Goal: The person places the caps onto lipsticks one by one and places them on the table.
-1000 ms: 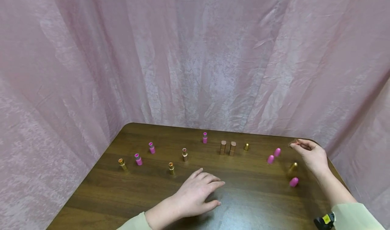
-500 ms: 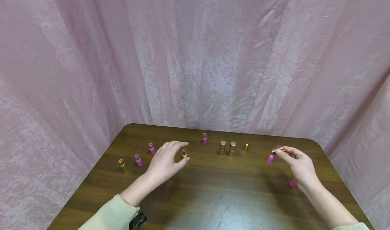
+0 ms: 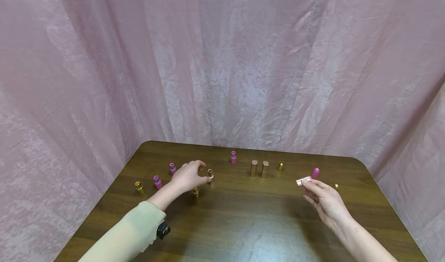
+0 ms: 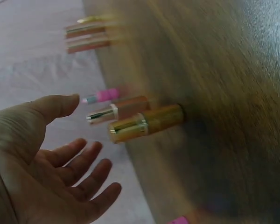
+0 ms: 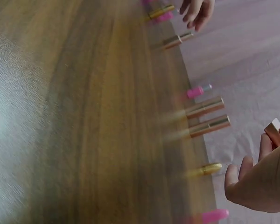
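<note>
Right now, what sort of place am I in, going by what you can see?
Likely a curtained-off recording corner: pink drapes hang behind and beside a wood-grain table, and several lipstick tubes stand on it.

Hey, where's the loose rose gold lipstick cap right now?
In the head view, the rose gold cap is right of centre, pinched by the right hand, just left of a pink cap.
</note>
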A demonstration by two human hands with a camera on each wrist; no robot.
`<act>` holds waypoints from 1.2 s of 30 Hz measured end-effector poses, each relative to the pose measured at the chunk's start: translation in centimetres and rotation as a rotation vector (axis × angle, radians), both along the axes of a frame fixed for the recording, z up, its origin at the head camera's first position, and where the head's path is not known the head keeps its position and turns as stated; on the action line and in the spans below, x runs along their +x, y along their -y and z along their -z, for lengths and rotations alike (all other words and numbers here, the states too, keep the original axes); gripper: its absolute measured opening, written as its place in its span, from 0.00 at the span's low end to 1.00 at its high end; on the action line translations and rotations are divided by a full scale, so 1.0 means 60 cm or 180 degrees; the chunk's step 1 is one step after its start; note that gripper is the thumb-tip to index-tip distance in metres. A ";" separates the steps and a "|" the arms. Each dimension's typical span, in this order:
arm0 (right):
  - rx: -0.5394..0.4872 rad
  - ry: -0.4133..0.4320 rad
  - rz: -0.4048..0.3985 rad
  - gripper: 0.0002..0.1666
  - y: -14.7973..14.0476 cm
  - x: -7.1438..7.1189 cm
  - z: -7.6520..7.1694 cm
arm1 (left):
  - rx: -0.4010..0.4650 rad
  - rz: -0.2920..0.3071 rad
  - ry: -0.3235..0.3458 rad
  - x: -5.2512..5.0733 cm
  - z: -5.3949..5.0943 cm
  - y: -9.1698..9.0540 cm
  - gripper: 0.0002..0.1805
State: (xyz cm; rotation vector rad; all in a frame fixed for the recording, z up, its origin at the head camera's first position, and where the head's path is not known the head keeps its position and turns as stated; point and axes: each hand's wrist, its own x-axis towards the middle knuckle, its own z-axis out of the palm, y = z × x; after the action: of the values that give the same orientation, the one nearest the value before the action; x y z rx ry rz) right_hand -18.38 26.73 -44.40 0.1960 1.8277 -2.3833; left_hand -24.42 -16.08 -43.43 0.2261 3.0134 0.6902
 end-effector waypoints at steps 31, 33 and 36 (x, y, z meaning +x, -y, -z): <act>0.0313 0.0092 0.0162 0.05 0.026 0.015 0.043 | -0.0369 -0.0067 0.0529 -0.062 0.044 -0.032 0.21; 0.0315 0.0106 0.0167 0.05 0.025 0.015 0.044 | -0.0347 -0.0059 0.0506 -0.064 0.044 -0.031 0.20; 0.0305 0.0124 0.0179 0.05 0.023 0.017 0.043 | -0.0278 -0.0019 0.0466 -0.068 0.036 -0.030 0.18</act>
State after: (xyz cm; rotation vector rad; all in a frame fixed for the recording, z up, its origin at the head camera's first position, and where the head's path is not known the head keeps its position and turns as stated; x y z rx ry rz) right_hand -17.35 25.32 -46.99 0.3054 1.9451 -2.3124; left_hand -28.50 -14.26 -45.60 0.1559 2.8968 0.5480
